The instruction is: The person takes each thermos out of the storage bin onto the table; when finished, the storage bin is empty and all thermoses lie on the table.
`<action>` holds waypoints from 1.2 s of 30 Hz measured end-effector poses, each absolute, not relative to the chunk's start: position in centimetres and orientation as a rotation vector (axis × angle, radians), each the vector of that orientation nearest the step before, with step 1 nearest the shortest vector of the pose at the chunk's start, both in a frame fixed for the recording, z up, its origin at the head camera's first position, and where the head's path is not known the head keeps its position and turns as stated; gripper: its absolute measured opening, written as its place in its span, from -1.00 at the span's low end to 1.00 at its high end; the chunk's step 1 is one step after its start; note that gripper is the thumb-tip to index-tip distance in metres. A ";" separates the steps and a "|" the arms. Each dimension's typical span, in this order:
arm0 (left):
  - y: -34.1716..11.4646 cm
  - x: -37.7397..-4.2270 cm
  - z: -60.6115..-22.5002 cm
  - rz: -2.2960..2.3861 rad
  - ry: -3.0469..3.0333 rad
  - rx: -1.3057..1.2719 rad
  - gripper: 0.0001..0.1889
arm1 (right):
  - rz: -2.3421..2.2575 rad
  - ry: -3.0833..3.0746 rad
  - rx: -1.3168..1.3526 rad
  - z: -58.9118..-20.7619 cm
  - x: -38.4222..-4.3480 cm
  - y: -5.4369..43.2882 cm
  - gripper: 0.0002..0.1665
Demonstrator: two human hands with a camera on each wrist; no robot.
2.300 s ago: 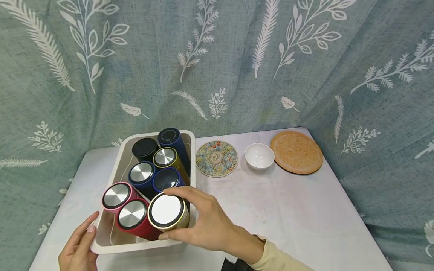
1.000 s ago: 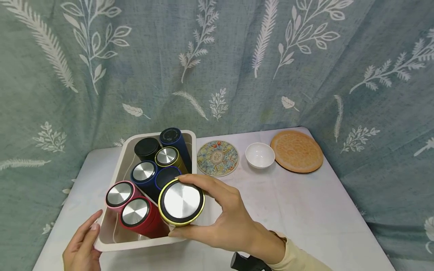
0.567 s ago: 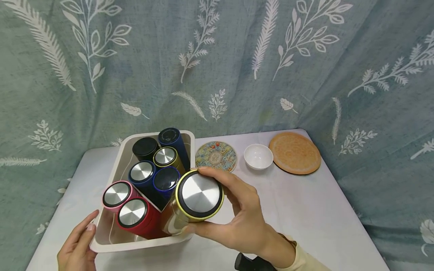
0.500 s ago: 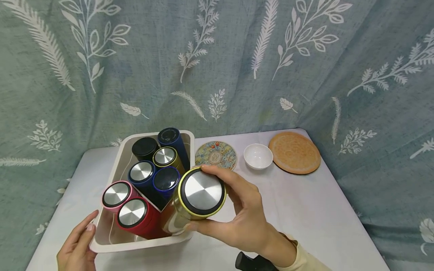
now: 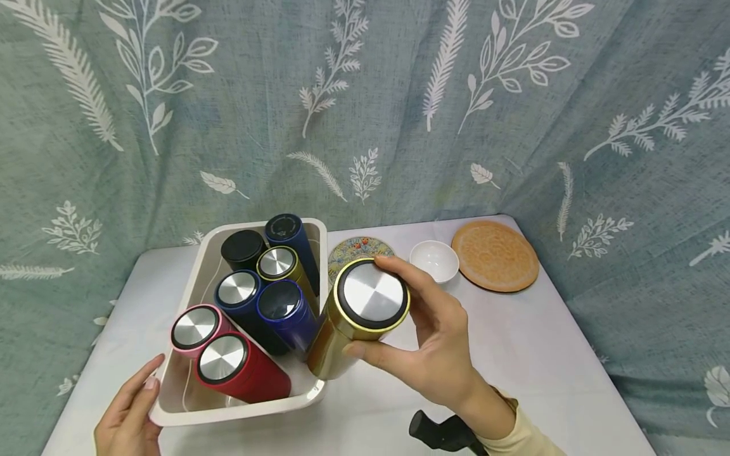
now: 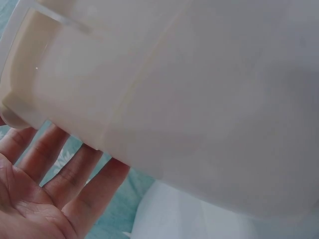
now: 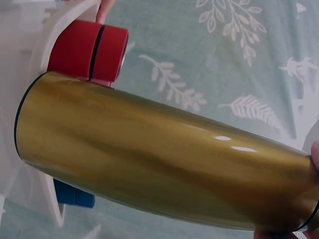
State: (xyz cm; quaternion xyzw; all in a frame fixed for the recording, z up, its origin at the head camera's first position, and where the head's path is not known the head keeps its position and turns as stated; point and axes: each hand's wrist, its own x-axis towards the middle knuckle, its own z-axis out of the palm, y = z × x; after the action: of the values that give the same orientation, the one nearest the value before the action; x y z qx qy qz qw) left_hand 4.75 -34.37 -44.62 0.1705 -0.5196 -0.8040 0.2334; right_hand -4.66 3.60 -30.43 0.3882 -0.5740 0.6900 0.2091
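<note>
My right hand (image 5: 441,345) pinches a gold vacuum flask (image 5: 336,339) near its steel-based end (image 5: 373,294), thumb on the near side and fingers on the far side. The flask tilts over the right wall of a white plastic bin (image 5: 239,415), its other end low by the rim. Its long gold body (image 7: 164,154) fills the right wrist view, fingertips at the right edge. My left hand (image 5: 131,405) touches the bin's front left corner; in the left wrist view its fairly straight fingers (image 6: 75,174) meet the bin's wall (image 6: 199,99), their tips hidden.
Inside the bin stand red (image 5: 251,373), pink (image 5: 196,326), blue (image 5: 291,316), navy (image 5: 239,291), black (image 5: 242,248) and another gold flask (image 5: 279,263). Behind lie a patterned round mat (image 5: 353,247), a white bowl (image 5: 435,259) and an orange round mat (image 5: 495,256). A leaf-print curtain (image 5: 365,114) hangs behind.
My right hand has drawn the gold flask up and to the right, from among the others to over the bin's right rim. My left hand stays at the bin's corner.
</note>
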 end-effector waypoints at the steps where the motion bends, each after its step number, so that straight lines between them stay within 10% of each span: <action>1: -34.4 4.7 -44.6 -2.210 -1.421 0.471 -0.63 | 1.931 -1.600 1.066 -30.5 -4.7 3.8 -0.01; 36: -34.5 4.5 -44.9 -2.219 -1.364 0.515 -0.63 | 1.763 -2.089 0.260 -39.3 -9.5 12.3 -0.02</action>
State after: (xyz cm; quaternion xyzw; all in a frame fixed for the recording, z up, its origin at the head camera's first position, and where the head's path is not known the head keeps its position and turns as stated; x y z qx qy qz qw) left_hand 4.48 -34.50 -44.93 0.1882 -0.4985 -0.8112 0.2408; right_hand -9.53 12.26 -39.27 0.0927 -0.7460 0.6295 0.1965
